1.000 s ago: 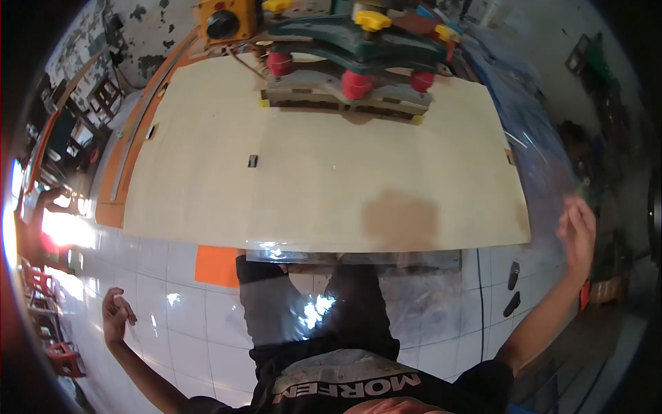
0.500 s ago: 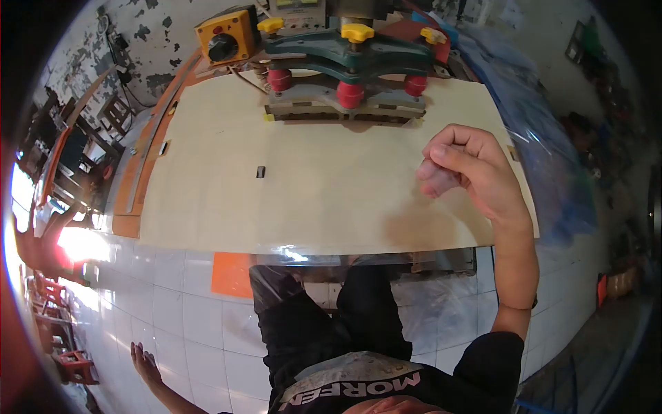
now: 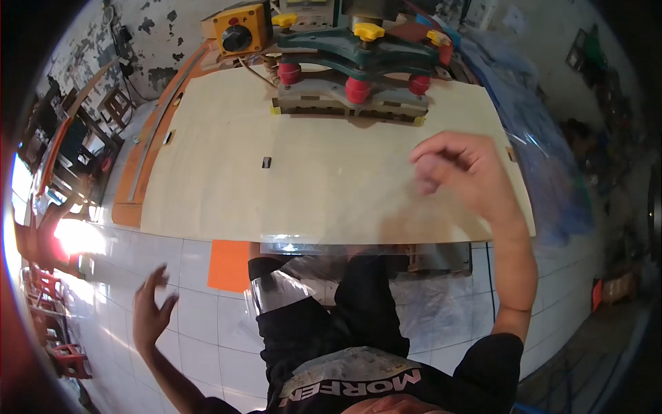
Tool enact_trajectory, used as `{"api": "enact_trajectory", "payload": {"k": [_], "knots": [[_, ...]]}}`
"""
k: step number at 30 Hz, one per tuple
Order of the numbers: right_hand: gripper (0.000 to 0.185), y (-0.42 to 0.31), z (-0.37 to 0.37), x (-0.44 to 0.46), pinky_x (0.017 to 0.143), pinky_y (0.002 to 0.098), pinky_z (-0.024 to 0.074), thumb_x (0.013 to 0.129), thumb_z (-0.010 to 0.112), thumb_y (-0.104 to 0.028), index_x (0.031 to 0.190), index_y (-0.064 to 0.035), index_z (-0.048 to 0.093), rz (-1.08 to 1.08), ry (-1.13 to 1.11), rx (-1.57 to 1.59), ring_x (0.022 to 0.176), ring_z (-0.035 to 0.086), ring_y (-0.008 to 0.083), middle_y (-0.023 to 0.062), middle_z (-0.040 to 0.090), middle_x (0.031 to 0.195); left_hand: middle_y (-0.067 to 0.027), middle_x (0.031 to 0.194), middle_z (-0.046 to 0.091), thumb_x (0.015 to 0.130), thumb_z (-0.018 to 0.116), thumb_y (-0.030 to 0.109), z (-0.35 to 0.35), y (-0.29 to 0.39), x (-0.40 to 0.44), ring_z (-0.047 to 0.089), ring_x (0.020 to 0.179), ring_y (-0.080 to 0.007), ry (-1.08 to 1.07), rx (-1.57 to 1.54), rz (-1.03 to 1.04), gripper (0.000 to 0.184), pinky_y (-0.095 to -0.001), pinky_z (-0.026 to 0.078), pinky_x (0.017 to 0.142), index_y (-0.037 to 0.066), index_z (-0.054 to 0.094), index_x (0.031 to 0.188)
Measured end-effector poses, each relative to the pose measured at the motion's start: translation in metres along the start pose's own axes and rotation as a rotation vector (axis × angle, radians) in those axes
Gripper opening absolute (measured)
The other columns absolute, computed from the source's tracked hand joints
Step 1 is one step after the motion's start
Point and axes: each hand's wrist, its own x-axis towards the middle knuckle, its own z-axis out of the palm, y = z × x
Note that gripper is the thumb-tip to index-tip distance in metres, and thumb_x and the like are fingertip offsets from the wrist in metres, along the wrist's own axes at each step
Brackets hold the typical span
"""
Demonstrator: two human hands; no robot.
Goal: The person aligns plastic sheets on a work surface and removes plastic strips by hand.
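My right hand (image 3: 469, 176) is raised over the right part of the cream-coloured board (image 3: 207, 200) on the worktable. Its fingers are curled in toward the thumb, slightly blurred. What they hold, if anything, I cannot make out. Down at the left, clear of the board, my left hand (image 3: 153, 310) hangs over the tiled floor, thumb apart from the fingers, with nothing in it. A small dark rectangular piece (image 3: 267, 163) lies on the board left of centre. Behind it is a press head (image 3: 352, 58) with yellow knobs and red cylinders.
A yellow control box (image 3: 241, 31) with a black dial stands at the back left. Clear plastic sheeting (image 3: 545, 159) drapes past the table's right side. More clear film (image 3: 279, 286) lies over my legs. An orange sheet (image 3: 229, 265) shows below the front edge.
My left hand has risen toward the table, its fingers now spread. My right hand stays over the board's right part, fingers still curled. The camera view has shifted slightly.
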Motion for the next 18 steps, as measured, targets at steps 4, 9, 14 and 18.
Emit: {"api": "enact_trajectory", "payload": {"k": [4, 9, 14, 18], "knots": [[0.012, -0.003, 0.063, -0.011, 0.062, 0.0285, 0.0525, 0.088, 0.074, -0.012, 0.093, -0.0009, 0.07, -0.449, -0.259, -0.204, 0.066, 0.068, 0.0189, 0.0116, 0.071, 0.081, -0.0199, 0.112, 0.068, 0.078, 0.078, 0.013, -0.009, 0.148, 0.081, 0.066, 0.103, -0.0356, 0.217, -0.361, 0.317, 0.057, -0.0425, 0.053, 0.088, 0.002, 0.057, 0.131], [0.01, 0.016, 0.124, -0.044, 0.064, 0.0315, 0.0529, 0.086, 0.075, -0.009, 0.091, -0.003, 0.069, -0.503, -0.234, -0.129, 0.072, 0.072, 0.0225, 0.0126, 0.07, 0.08, -0.0182, 0.092, 0.07, 0.083, 0.076, 0.02, -0.019, 0.228, 0.112, 0.068, 0.087, -0.0372, -0.376, -0.275, 0.401, 0.046, -0.0417, 0.054, 0.079, 0.003, 0.061, 0.123], [0.02, 0.079, 0.165, -0.078, 0.078, 0.0296, 0.0564, 0.087, 0.077, -0.007, 0.103, -0.0009, 0.065, -0.177, 0.036, 0.689, 0.086, 0.072, 0.0165, 0.0099, 0.073, 0.094, -0.0137, 0.081, 0.071, 0.084, 0.076, 0.012, -0.001, 0.218, 0.109, 0.069, 0.074, -0.0329, -0.271, -0.397, 0.477, 0.014, -0.0387, 0.055, 0.069, 0.004, 0.073, 0.095], [0.017, 0.14, 0.211, -0.092, 0.082, 0.0276, 0.0555, 0.091, 0.074, -0.009, 0.105, 0.0001, 0.069, 0.045, -0.303, 0.594, 0.092, 0.07, 0.0118, 0.0073, 0.074, 0.098, -0.0093, 0.076, 0.07, 0.08, 0.075, 0.003, -0.021, 0.205, 0.101, 0.067, 0.063, -0.0268, -0.219, -0.52, 0.415, 0.011, -0.0323, 0.052, 0.059, 0.005, 0.074, 0.091]]}}
